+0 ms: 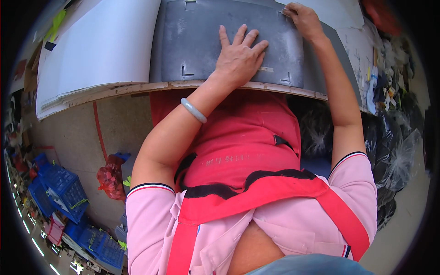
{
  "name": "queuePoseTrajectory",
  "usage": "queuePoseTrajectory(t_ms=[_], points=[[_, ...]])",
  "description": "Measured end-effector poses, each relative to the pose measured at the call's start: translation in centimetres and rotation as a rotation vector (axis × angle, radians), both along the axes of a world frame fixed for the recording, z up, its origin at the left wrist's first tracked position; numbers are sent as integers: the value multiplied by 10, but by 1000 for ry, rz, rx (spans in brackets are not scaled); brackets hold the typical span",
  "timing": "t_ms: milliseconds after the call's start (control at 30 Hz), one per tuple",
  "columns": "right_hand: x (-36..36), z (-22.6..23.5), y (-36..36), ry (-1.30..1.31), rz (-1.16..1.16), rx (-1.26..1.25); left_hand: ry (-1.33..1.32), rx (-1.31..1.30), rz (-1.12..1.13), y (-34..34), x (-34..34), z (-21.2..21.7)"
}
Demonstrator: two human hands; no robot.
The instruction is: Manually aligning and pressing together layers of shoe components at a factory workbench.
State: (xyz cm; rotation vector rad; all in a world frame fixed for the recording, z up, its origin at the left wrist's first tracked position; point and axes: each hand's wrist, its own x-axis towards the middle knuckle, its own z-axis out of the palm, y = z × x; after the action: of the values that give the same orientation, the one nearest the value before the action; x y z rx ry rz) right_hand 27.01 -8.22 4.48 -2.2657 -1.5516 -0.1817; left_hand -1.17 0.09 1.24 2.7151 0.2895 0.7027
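Observation:
A dark grey flat sheet (201,32) with small cut marks lies on the wooden table (114,89) in front of me. My left hand (239,57) rests flat on the sheet with the fingers spread, pressing it down; a pale green bangle (193,111) sits on that wrist. My right hand (303,20) is at the sheet's far right corner, fingers bent onto its edge. What the right fingers pinch is too small to make out.
A large white sheet (101,46) lies on the table to the left of the grey one. Blue plastic crates (64,190) and a red bag (110,178) stand on the floor at the left. Black bags (394,151) and clutter fill the right side.

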Motion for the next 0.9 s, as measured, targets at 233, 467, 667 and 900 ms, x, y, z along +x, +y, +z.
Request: queuePoseTrajectory(t_ms=[233,467,667,900], points=[[-52,27,10,693,-444,93,57,26,29,1,-3,-1],[13,11,5,499,-235,-311,27,30,13,-3,4,2],[-50,13,55,626,-98,60,53,25,28,-1,-1,0],[-140,19,152,296,209,78,77,-9,9,-2,0,1]])
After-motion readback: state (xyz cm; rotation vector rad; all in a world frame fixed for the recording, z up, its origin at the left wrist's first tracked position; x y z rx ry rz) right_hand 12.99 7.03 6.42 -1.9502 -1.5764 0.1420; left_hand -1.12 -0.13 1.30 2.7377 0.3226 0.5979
